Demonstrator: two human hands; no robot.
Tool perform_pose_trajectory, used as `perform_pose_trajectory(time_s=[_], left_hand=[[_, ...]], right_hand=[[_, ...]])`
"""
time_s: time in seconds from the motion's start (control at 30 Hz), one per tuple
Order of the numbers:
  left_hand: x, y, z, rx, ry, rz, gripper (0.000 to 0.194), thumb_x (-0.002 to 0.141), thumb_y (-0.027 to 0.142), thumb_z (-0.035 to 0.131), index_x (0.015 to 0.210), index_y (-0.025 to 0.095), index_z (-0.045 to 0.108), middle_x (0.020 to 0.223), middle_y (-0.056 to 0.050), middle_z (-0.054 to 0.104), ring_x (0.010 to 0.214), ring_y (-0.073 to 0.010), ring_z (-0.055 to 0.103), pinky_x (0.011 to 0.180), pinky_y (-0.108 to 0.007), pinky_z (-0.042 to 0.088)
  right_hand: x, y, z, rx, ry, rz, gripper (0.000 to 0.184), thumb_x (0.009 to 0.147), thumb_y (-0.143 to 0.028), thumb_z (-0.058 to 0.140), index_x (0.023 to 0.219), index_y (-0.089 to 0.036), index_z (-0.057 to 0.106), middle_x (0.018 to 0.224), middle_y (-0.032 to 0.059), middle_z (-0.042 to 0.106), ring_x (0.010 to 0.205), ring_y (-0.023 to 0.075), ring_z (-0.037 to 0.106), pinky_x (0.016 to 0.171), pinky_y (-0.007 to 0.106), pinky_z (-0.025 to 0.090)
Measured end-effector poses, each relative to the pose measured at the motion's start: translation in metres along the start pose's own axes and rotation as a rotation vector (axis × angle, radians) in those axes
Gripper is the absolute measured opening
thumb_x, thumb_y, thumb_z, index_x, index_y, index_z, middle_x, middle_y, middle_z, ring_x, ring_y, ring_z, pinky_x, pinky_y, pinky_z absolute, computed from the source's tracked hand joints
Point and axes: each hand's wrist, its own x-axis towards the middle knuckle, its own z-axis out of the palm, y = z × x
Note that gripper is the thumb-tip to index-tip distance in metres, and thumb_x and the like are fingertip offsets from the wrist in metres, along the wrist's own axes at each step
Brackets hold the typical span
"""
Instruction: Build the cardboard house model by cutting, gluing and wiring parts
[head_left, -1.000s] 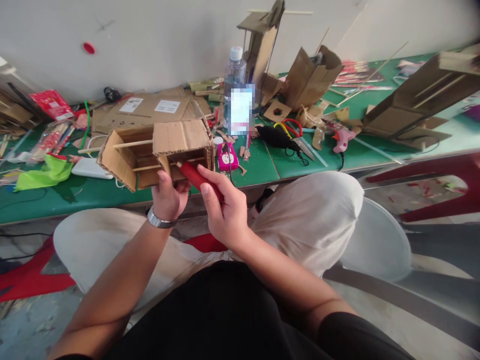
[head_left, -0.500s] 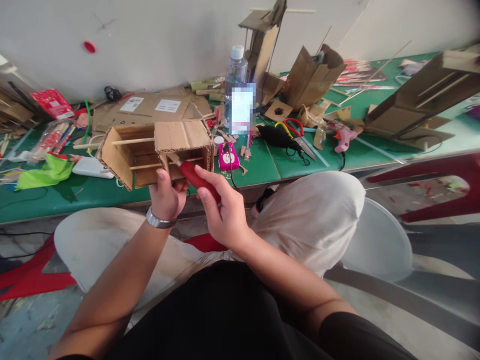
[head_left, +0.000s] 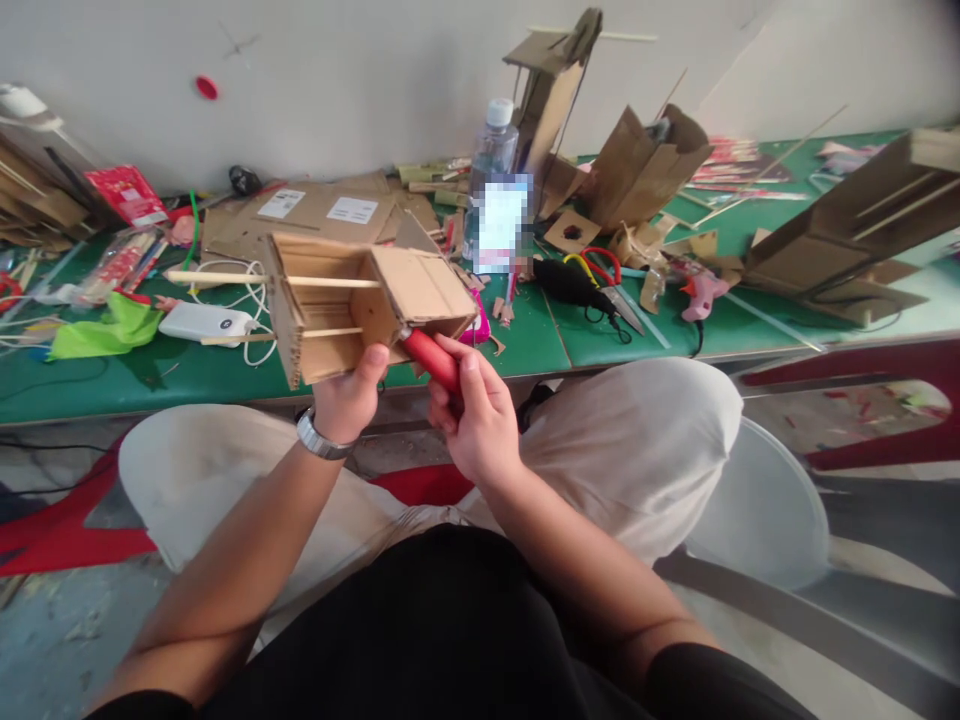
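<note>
So the cardboard box (head_left: 424,285) is lying on its side above the bench's near edge, open-fronted, with pale sticks (head_left: 334,283) running through its left half. Red-handled tool (head_left: 433,360) slants up into its right part, tip hidden.

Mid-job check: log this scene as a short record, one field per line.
left hand: holds the box from below, thumb on its near side
right hand: grips the red tool by its handle
tool tip: not visible; handle's front end is at the box's near edge
sticks: two, running through the box's open part and jutting out left
bench: green, littered with scraps
left of box: white device, green cloth
right of box: bottle, scissors, pink glue gun
</note>
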Motion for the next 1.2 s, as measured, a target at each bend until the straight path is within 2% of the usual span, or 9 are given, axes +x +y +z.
perform_pose_trajectory(time_s=[0.13, 0.3, 0.43, 0.53, 0.6, 0.77, 1.0, 1.2], left_hand=[[0.002, 0.001, -0.005, 0.201, -0.042, 0.132, 0.067, 0.092, 0.082, 0.069, 0.116, 0.019, 0.078, 0.107, -0.013, 0.083, 0.124, -0.0333, 0.077, 0.123, -0.049, 0.053], [0.003, 0.007, -0.006, 0.292, -0.067, 0.171, 0.072, 0.094, 0.085, 0.062, 0.127, 0.023, 0.079, 0.126, -0.013, 0.082, 0.143, -0.0320, 0.068, 0.136, -0.045, 0.038], [0.003, 0.007, -0.006, 0.274, -0.012, 0.168, 0.075, 0.091, 0.086, 0.066, 0.130, 0.023, 0.078, 0.127, -0.013, 0.082, 0.145, -0.0331, 0.066, 0.139, -0.046, 0.034], [0.002, 0.007, -0.005, 0.219, -0.013, 0.147, 0.074, 0.088, 0.082, 0.073, 0.131, 0.022, 0.077, 0.123, -0.014, 0.082, 0.140, -0.0361, 0.069, 0.135, -0.051, 0.041], [0.002, 0.007, -0.004, 0.201, -0.025, 0.134, 0.075, 0.087, 0.081, 0.075, 0.133, 0.022, 0.075, 0.128, -0.015, 0.081, 0.142, -0.0365, 0.068, 0.133, -0.050, 0.044], [0.003, 0.010, -0.002, 0.225, -0.031, 0.150, 0.076, 0.087, 0.084, 0.073, 0.134, 0.023, 0.075, 0.136, -0.015, 0.078, 0.151, -0.0349, 0.061, 0.139, -0.049, 0.032], [0.001, 0.012, 0.003, 0.162, -0.012, 0.111, 0.070, 0.089, 0.083, 0.071, 0.120, 0.020, 0.078, 0.118, -0.014, 0.082, 0.136, -0.0362, 0.071, 0.131, -0.051, 0.046], [0.000, 0.010, 0.000, 0.237, -0.042, 0.140, 0.077, 0.089, 0.086, 0.068, 0.133, 0.024, 0.075, 0.137, -0.015, 0.078, 0.153, -0.0329, 0.059, 0.140, -0.047, 0.031]], right_hand=[[0.005, 0.002, -0.003, 0.074, 0.031, 0.079, 0.040, 0.101, -0.058, 0.072, 0.121, -0.025, 0.076, 0.060, -0.0085, 0.048, 0.047, 0.0065, 0.030, 0.046, 0.020, 0.029], [0.007, 0.003, -0.004, 0.109, 0.038, 0.125, 0.038, 0.101, -0.057, 0.072, 0.120, -0.025, 0.075, 0.058, -0.0089, 0.050, 0.045, 0.0063, 0.028, 0.047, 0.021, 0.029], [0.007, 0.006, -0.004, 0.124, 0.029, 0.116, 0.039, 0.100, -0.058, 0.074, 0.120, -0.025, 0.074, 0.058, -0.0093, 0.050, 0.045, 0.0061, 0.027, 0.047, 0.021, 0.029], [0.008, 0.007, -0.005, 0.118, 0.019, 0.107, 0.041, 0.098, -0.060, 0.074, 0.120, -0.025, 0.073, 0.057, -0.0098, 0.049, 0.044, 0.0063, 0.026, 0.047, 0.021, 0.028], [0.008, 0.007, -0.006, 0.106, 0.027, 0.099, 0.041, 0.098, -0.060, 0.074, 0.119, -0.025, 0.073, 0.057, -0.0100, 0.048, 0.044, 0.0066, 0.026, 0.047, 0.021, 0.028], [0.009, 0.007, -0.005, 0.096, 0.048, 0.069, 0.041, 0.097, -0.060, 0.076, 0.117, -0.024, 0.073, 0.056, -0.0100, 0.048, 0.045, 0.0068, 0.027, 0.047, 0.022, 0.029], [0.007, 0.008, -0.006, 0.100, 0.067, 0.060, 0.044, 0.094, -0.062, 0.079, 0.117, -0.025, 0.074, 0.056, -0.0101, 0.049, 0.045, 0.0065, 0.027, 0.047, 0.021, 0.029], [0.007, 0.009, -0.005, 0.041, 0.098, 0.020, 0.042, 0.097, -0.062, 0.075, 0.117, -0.025, 0.075, 0.057, -0.0091, 0.046, 0.048, 0.0084, 0.033, 0.047, 0.022, 0.031]])
